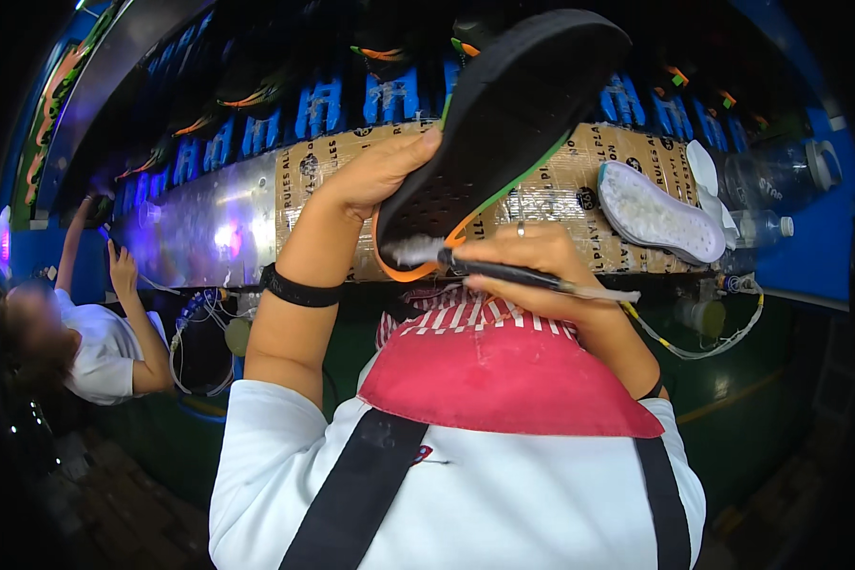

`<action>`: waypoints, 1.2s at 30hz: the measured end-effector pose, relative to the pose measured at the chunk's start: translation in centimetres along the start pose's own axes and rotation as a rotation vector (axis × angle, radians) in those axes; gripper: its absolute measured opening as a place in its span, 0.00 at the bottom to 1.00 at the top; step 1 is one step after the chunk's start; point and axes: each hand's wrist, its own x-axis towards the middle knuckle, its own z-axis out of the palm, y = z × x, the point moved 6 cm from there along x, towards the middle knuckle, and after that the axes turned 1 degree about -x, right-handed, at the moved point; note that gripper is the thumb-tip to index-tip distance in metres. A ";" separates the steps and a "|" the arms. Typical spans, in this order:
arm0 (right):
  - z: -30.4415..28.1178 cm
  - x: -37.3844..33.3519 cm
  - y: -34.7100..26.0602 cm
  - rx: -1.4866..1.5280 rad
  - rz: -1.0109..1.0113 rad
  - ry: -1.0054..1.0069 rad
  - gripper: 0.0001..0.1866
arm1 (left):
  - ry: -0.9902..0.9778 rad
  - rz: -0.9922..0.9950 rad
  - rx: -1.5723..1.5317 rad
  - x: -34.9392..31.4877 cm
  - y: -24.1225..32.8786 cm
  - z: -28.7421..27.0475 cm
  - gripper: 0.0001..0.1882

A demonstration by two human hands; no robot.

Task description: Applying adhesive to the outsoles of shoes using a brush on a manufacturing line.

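Observation:
A large black shoe sole [508, 114] with an orange and green edge is held up tilted in front of me, its lower end toward my chest. My left hand [389, 171] grips its left side, thumb on the black face. In my right hand [532, 261] is a dark-handled brush [513, 274], pinched between the fingers. The whitish bristles touch the black face near the orange-rimmed end. Beneath the sole runs a bench covered with printed brown cardboard [323, 157].
On the cardboard's right lies a white-lilac shoe sole [660, 214] beside a white flat piece [708, 180]. Clear plastic bottles [779, 176] stand farther right. Blue holders [389, 95] line the back, with dark orange-trimmed pieces above. At far left another person [104, 342] works at the same bench.

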 end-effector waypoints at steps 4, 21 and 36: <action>1.4 -0.1 0.6 -0.062 -0.011 -0.121 0.12 | -0.114 -0.142 0.207 0.5 0.2 1.9 0.26; 1.3 -0.9 0.9 0.042 -0.086 -0.155 0.14 | -0.256 -0.352 0.697 1.4 -0.7 2.8 0.28; -3.7 -2.4 2.5 0.156 0.173 0.244 0.12 | 0.316 0.623 -0.489 -0.9 -2.2 -3.2 0.27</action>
